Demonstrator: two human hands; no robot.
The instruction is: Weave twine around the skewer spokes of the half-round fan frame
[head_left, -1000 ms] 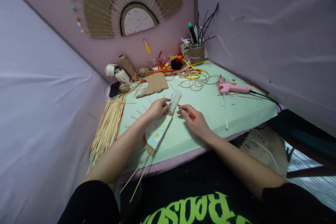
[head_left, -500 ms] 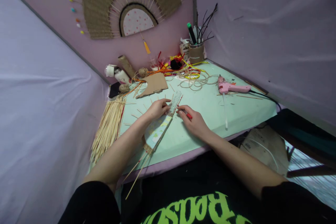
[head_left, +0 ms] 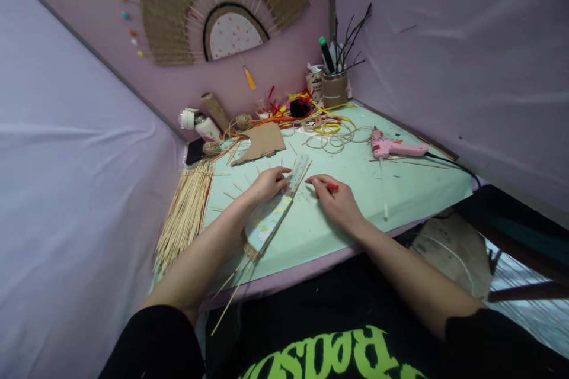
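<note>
My left hand (head_left: 269, 183) bears down on a clear ruler (head_left: 299, 169), its fingers bent over the lower part. Under that hand lies a fan-shaped piece (head_left: 263, 225) with pale blue, green and yellow patterned paper and burlap at its edge. Thin sticks (head_left: 231, 302) poke out from its near end past the table edge, and several shorter ones spread from its far side. Held between the fingers of my right hand (head_left: 334, 198) is a red pen (head_left: 331, 186), its tip a little to the right of the ruler and apart from it.
Loose bamboo sticks (head_left: 184, 213) are heaped at left. Behind are cut cardboard (head_left: 264, 142), twine balls (head_left: 243, 122), a bottle (head_left: 207, 129) and tangled cords (head_left: 329, 130). A pink glue gun (head_left: 395, 148) with its cable rests at right. A decorated burlap fan (head_left: 164, 23) hangs on the wall.
My right hand has drawn back to the right with the red pen, away from the ruler and the stick beside it. My left hand stays on the ruler.
</note>
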